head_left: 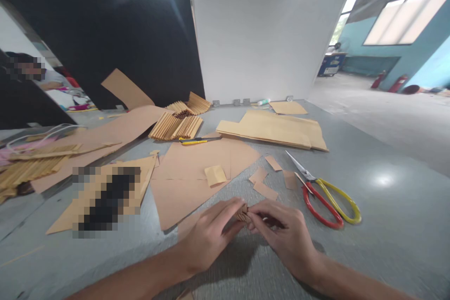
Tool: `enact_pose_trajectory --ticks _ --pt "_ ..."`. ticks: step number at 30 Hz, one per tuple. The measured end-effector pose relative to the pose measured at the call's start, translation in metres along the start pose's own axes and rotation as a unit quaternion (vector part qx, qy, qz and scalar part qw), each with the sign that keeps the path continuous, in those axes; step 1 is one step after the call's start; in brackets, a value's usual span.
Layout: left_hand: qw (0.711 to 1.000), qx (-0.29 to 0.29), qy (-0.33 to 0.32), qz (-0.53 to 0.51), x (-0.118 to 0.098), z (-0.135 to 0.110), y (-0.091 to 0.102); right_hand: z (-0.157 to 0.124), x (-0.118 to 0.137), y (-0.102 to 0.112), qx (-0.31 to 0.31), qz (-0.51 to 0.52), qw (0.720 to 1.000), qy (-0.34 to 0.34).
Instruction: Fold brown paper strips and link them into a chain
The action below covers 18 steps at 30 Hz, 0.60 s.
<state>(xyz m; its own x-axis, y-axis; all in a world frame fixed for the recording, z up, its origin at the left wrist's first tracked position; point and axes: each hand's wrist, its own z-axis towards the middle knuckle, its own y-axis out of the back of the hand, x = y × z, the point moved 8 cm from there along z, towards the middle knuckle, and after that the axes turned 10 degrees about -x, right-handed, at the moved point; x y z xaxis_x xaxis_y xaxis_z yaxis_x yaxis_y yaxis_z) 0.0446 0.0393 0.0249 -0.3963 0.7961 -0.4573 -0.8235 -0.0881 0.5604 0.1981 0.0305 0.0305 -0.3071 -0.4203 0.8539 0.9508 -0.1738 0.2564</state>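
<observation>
My left hand (211,227) and my right hand (284,229) meet at the front middle of the grey table. Between their fingertips is a small piece of pleated brown paper (242,214), its zigzag folds facing up. Both hands pinch it, and the fingers partly cover it. Just beyond lie several small brown paper pieces (265,191) and a large brown paper sheet (190,197) with a yellowish paper square (215,176) on top. Scissors (309,176) with one red and one yellow handle lie spread to the right of my right hand.
Further back are a yellow utility knife (193,141), bundles of pleated paper (167,126) and folded tan paper (277,129). A pixelated dark object (108,201) rests on tan paper at left. Black (105,33) and white (267,37) panels border the table's back. A person sits far left.
</observation>
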Motion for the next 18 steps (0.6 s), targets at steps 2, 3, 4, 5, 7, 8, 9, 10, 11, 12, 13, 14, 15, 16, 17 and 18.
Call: enact_pose_trajectory --ticks 2,3,4,5,7,8,9,10,11,12,13,14,15,16,17,18 --pt "1.000 0.012 0.010 -0.021 0.001 0.001 -0.001 0.000 -0.002 -0.001 -0.003 0.015 1.000 -0.019" --pt "0.999 0.016 0.010 -0.026 0.001 0.002 -0.001 0.000 -0.003 -0.001 -0.006 0.020 0.999 -0.026" --pt "0.999 0.019 0.008 -0.027 0.000 0.002 -0.001 0.001 -0.004 0.000 -0.012 0.022 0.999 -0.028" --pt "0.999 0.020 0.004 -0.025 -0.001 0.003 -0.001 0.001 -0.005 0.000 -0.018 0.019 0.999 -0.028" --pt "1.000 0.020 -0.003 -0.021 -0.003 0.003 -0.001 0.001 -0.006 0.002 -0.031 0.005 0.999 -0.022" --pt "1.000 0.021 -0.003 -0.022 -0.003 0.002 -0.002 0.001 -0.006 0.003 -0.033 0.000 0.999 -0.021" --pt "0.999 0.023 0.001 -0.026 -0.003 0.002 -0.002 0.001 -0.008 0.002 -0.030 0.002 0.999 -0.027" --pt "0.999 0.024 0.010 -0.031 -0.002 0.002 -0.002 0.001 -0.011 0.001 -0.022 0.013 0.999 -0.040" --pt "0.999 0.025 0.026 -0.038 -0.001 0.003 -0.002 0.001 -0.014 0.000 -0.012 0.028 0.998 -0.055" --pt "0.997 0.027 0.051 -0.048 0.002 0.004 -0.002 0.001 -0.017 -0.001 -0.003 0.045 0.997 -0.069" --pt "0.994 0.026 0.085 -0.061 0.005 0.005 -0.002 0.001 -0.020 -0.002 0.003 0.058 0.995 -0.080" --pt "0.989 0.026 0.122 -0.077 0.009 0.007 -0.001 0.000 -0.021 -0.002 0.005 0.067 0.994 -0.087" --pt "0.981 0.025 0.165 -0.095 0.014 0.008 -0.001 0.000 -0.022 -0.002 0.004 0.073 0.993 -0.090" --pt "0.974 0.023 0.194 -0.117 0.016 0.010 0.000 0.000 -0.023 -0.001 0.000 0.077 0.993 -0.090" --pt "0.966 0.031 0.216 -0.135 0.017 0.012 -0.001 0.000 -0.023 -0.001 -0.004 0.080 0.993 -0.091" --pt "0.960 0.039 0.232 -0.150 0.017 0.015 -0.002 0.000 -0.023 0.000 -0.006 0.080 0.993 -0.090"
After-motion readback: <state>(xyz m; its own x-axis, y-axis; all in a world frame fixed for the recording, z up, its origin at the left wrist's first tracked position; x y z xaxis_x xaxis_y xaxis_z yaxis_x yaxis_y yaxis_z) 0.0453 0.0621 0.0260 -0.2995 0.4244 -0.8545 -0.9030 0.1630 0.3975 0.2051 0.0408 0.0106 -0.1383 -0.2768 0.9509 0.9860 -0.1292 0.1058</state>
